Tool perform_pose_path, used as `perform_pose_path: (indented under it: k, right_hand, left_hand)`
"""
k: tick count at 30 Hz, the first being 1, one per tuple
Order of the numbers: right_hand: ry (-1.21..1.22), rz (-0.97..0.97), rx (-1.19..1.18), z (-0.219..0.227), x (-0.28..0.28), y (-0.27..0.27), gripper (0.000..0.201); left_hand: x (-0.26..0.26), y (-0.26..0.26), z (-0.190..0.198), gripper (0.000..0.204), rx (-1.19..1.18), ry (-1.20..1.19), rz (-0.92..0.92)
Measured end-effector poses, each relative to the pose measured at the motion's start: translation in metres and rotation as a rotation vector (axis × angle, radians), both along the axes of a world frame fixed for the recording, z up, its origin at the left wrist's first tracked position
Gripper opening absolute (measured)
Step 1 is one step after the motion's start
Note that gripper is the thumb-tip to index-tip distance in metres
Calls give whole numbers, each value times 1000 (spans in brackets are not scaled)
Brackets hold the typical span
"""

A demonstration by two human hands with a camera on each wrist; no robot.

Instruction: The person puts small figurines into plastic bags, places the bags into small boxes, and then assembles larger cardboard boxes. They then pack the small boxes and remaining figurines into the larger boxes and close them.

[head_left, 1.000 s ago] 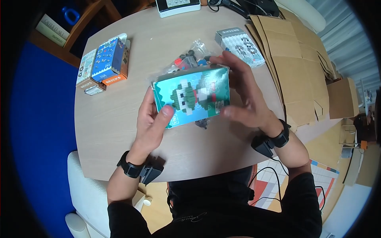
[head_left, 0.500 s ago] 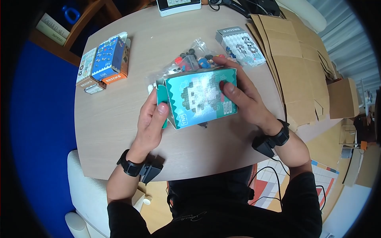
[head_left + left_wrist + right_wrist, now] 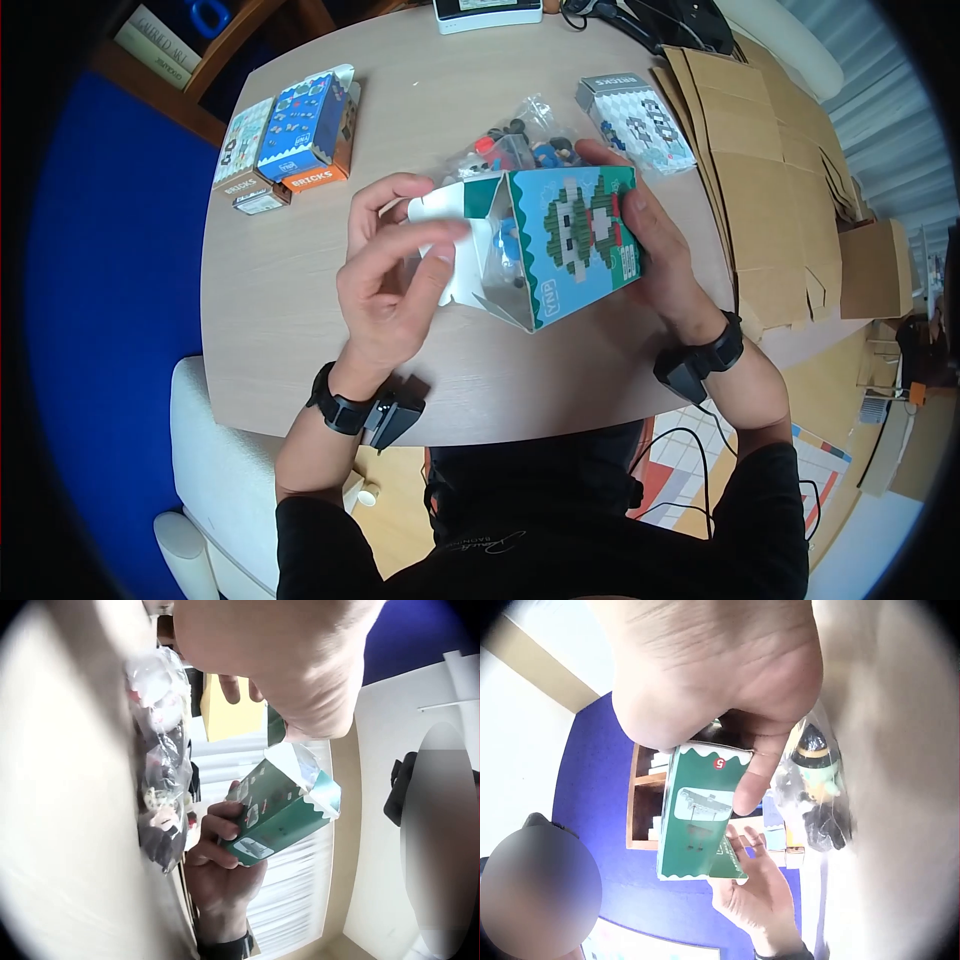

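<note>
A green and blue brick box (image 3: 585, 240) is held above the table in the right hand (image 3: 665, 255), thumb on its front near the right edge. Its left end is open, with white flaps (image 3: 462, 262) spread; a clear bag with blue and dark pieces (image 3: 508, 250) shows inside. Thumb and fingers of the left hand (image 3: 385, 285) are at those flaps. In the left wrist view the right hand (image 3: 221, 885) grips the box (image 3: 281, 817) from below. The right wrist view shows the left hand (image 3: 761, 896) beside the open end of the box (image 3: 697, 817).
Behind the box lies a clear bag of colourful pieces (image 3: 540, 135). A grey-white box (image 3: 640, 125) stands at the back right, beside folded cardboard (image 3: 750, 150). Blue-orange (image 3: 305, 125) and brown-white (image 3: 245, 150) boxes stand at the left. A white device (image 3: 487, 15) is at the back.
The box has turned so that its left end, now open with white flaps out, faces the left hand. The left fingers have moved from the box's edge to the flaps. The view has shifted slightly.
</note>
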State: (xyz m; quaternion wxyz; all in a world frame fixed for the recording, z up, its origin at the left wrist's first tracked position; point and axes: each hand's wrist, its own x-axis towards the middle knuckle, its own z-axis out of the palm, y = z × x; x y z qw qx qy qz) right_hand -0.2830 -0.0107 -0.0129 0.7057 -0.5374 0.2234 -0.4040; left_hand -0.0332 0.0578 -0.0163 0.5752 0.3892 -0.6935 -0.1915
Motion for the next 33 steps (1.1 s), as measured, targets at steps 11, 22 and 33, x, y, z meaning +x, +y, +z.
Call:
perform_pose_path:
  k: [11,22,33]
  right_hand:
    - [126,-99,-235,-1,1,5,62]
    - [98,-155,-256,9,-2,6,50]
    - [83,-475,-107,10,-9,-16,48]
  left_hand:
    - [-2,2,8,23,246,-91,44]
    - [7,-2,4,12,367,-39,-35]
    - [12,-13,15,21,603,936,-123]
